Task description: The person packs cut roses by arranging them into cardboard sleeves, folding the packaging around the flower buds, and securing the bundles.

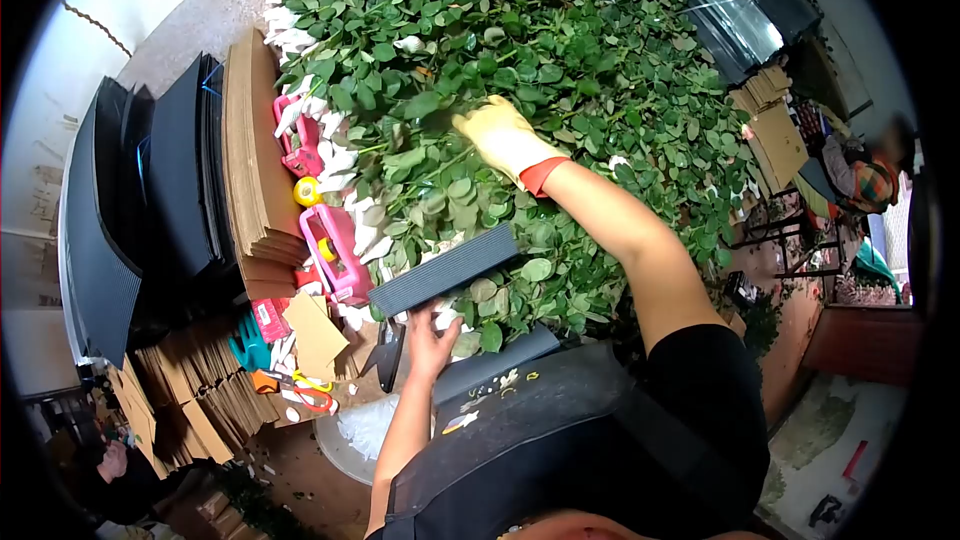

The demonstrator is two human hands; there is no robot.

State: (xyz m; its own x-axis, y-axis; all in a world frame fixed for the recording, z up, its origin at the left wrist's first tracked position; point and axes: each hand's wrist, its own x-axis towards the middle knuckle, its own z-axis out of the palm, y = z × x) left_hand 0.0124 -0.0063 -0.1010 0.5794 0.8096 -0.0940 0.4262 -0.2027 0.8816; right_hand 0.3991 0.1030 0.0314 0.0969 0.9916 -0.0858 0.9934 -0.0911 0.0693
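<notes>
A deep heap of leafy rose stems [600, 70] covers the table. Into it reaches my right hand [500, 140], in a pale yellow glove with a red cuff; its fingers are closed on a rose stem, whose leaves blur beside the fingertips. Nearer my body, my bare left hand [430, 345] grips the lower edge of a dark corrugated sheet [445, 270], with some fingertips hidden behind it. Black-handled scissors [384, 358] lie just left of that hand. Two pink tape dispensers [345, 255] stand along the heap's left side.
Brown cardboard sheets [255, 160] and black corrugated sheets [180, 170] stand at left. Orange-and-yellow scissors [308, 390] and a teal glove [250, 343] lie at lower left, above a round tub [350, 440]. Another person [870, 175] is at far right.
</notes>
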